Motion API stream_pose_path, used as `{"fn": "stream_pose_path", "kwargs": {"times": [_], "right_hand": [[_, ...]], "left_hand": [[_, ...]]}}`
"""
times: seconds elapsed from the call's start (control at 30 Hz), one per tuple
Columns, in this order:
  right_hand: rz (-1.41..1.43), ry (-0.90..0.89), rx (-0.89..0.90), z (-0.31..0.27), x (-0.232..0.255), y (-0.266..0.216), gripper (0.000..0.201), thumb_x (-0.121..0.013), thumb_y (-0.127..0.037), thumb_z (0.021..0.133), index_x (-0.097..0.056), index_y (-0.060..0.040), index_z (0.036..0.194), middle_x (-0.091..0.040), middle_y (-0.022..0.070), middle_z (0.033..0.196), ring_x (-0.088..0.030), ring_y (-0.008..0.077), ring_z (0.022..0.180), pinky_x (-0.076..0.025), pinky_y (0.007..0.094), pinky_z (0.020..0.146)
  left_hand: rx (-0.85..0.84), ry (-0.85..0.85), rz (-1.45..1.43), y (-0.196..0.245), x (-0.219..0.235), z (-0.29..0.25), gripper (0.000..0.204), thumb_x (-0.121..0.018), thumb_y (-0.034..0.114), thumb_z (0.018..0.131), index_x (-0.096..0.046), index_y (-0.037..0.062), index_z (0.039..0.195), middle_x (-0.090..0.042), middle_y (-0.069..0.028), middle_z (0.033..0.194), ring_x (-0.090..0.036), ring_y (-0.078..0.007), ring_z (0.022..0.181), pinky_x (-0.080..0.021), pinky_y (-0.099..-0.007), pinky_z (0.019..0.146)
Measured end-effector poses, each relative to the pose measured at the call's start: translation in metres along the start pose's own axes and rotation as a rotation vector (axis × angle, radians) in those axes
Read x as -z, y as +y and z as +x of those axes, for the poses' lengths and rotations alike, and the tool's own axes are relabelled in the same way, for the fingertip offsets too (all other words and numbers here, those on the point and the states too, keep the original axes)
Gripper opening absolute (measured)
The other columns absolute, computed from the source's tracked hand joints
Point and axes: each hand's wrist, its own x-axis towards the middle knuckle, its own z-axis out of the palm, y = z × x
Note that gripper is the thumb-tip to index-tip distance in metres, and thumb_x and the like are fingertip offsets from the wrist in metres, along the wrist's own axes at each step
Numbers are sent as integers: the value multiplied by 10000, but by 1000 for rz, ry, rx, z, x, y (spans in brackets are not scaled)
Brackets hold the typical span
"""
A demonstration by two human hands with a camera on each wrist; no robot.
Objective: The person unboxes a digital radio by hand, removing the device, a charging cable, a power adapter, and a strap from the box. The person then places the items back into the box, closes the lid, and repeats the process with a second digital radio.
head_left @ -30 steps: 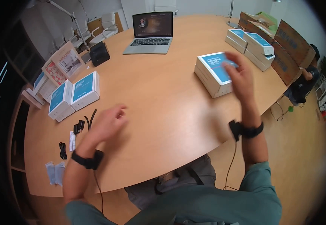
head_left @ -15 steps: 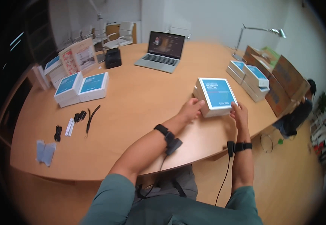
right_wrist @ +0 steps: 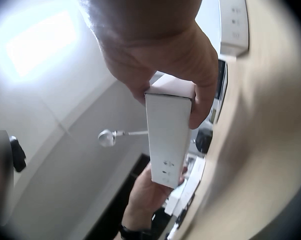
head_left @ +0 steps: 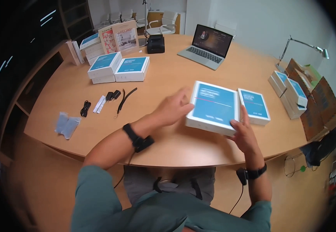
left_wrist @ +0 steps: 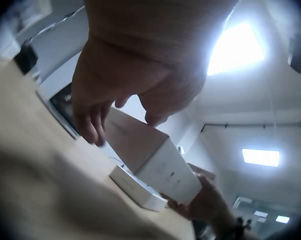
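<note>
A white box with a blue lid (head_left: 214,104) is held raised and tilted over the table, left of a similar box (head_left: 256,106) lying there. My right hand (head_left: 246,133) grips its near right corner, thumb on the lid and fingers below. In the right wrist view, the same hand (right_wrist: 160,60) spans the thickness of the box (right_wrist: 168,135). My left hand (head_left: 172,108), blurred, is at the left edge, thumb tip overlapping the lid's side. The left wrist view has that hand's (left_wrist: 130,85) fingers and thumb spread about the end of the box (left_wrist: 145,145).
More blue-topped boxes (head_left: 132,69) are stacked at the left, others (head_left: 292,92) at the right beside open cardboard cartons (head_left: 323,104). A laptop (head_left: 204,52) stands at the back. Black adapters (head_left: 113,95), a coiled cable (head_left: 85,108), straps (head_left: 125,99) and pale pouches (head_left: 67,125) lie at left.
The upper box has come off the stack and moved left, carried in my right hand. My left hand first reached to the stack and is now at the lifted box's left edge. The head view has turned left.
</note>
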Motion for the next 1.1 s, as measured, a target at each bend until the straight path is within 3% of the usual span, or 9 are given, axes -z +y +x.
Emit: {"fn": "stream_pose_path", "kwargs": {"times": [0.07,0.1,0.17,0.3,0.4,0.57,0.7,0.97,1.1], "right_hand": [[-16,-158,-196,18,-19,22,1050,-748,-263,1042,-22,-327,1798,-599,155,1531,-716,299,1196,-648,493,869],[-4,-158,-209,27,-32,30,1050,-748,-263,1042,-22,-327,1798,-599,155,1531,-716,299,1196,-648,493,869],[-12,-281,-316,37,-58,46,1004,-740,-306,1071,-49,-342,1798,-593,131,1548,-719,280,1193,-660,497,859],[-90,-319,-374,37,-97,58,892,-666,-332,1130,-76,-342,1799,-599,111,1548,-718,260,1203,-667,471,862],[17,-275,-344,31,-100,75,786,-575,-312,1174,-101,-338,1800,-601,89,1542,-715,251,1205,-678,447,858],[-73,-235,-376,11,-95,68,708,-520,-284,1196,-146,-311,1797,-640,67,1473,-729,231,1180,-697,413,832],[76,-250,-317,-8,-89,61,698,-568,-203,1168,-239,-261,1781,-681,41,1237,-699,137,877,-692,347,740],[-342,-270,-313,-14,-60,64,750,-673,-229,1100,-308,-132,1749,-708,106,1095,-695,143,825,-651,344,733],[-718,-317,-98,-14,-60,62,692,-727,-238,1047,-444,-26,1641,-765,148,980,-755,217,850,-614,371,787]], "left_hand": [[-675,270,714,4,13,-43,728,-819,232,929,-551,138,1600,-695,-177,1372,-686,-362,1220,-569,-451,978],[-661,259,718,8,12,-61,728,-819,232,929,-551,138,1600,-695,-177,1372,-686,-362,1220,-569,-451,978],[-624,130,1293,12,13,-97,877,-907,206,820,-544,126,1614,-627,-175,1493,-602,-403,1378,-551,-489,1104],[-523,198,1309,-16,23,-124,913,-935,205,767,-563,124,1597,-625,-153,1511,-602,-391,1387,-575,-490,1080],[-570,211,1222,-20,24,-140,674,-891,164,809,-668,105,1442,-684,-127,1397,-654,-352,1323,-621,-453,988],[-500,209,1090,22,38,-148,130,-783,115,947,-726,46,1041,-755,-107,966,-758,-323,914,-612,-419,765],[-521,263,1034,65,59,-121,133,-774,141,988,-735,34,1058,-744,-140,925,-741,-364,854,-587,-431,739],[-499,476,937,90,102,-54,222,-717,187,1047,-742,11,1180,-771,-211,1059,-749,-416,957,-595,-435,853],[-627,630,973,53,135,21,315,-710,212,1045,-708,45,1313,-780,-226,1126,-750,-435,1058,-592,-474,922]]}}
